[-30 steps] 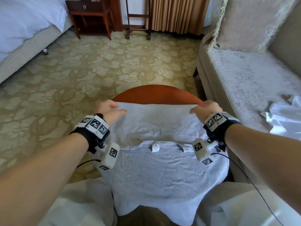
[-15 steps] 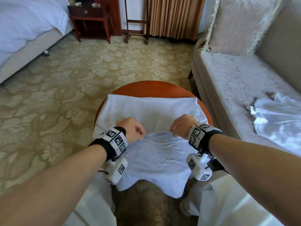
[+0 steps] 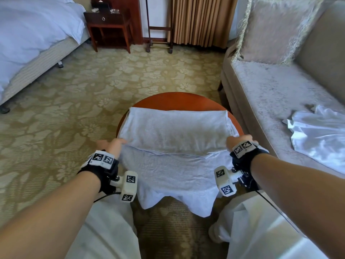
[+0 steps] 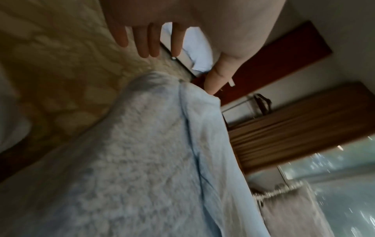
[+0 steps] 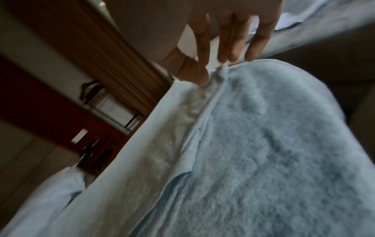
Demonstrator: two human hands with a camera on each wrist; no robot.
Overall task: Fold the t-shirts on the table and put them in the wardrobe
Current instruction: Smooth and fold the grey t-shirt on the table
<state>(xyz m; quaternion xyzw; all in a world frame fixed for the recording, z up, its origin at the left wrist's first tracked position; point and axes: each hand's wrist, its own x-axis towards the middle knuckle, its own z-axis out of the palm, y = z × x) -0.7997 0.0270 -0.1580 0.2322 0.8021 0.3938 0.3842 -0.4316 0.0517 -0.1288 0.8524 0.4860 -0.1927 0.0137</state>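
Change: both hands have moved apart from the middle of the t-shirt to its side edges; the far half now lies folded toward the person, over the near half.
Left hand: at the left end of the folded edge. The left wrist view shows straight, spread fingers holding nothing, with only the thumb tip touching the cloth.
Right hand: at the right end of the folded edge. The right wrist view shows extended fingers with tips on the hem and the thumb beside a small bunch of cloth; a light pinch cannot be ruled out, but no firm hold shows.
T-shirt position: flat on the round table, near hem hanging over the front rim.
Other cloth: a white garment lies on the sofa, well apart from the table.
Task status: judged to be mid-fold, one crosswise fold laid. Further folds and transfer to the wardrobe remain; no wardrobe is visible.
Risk: the overhanging hem may drag the stack off square.
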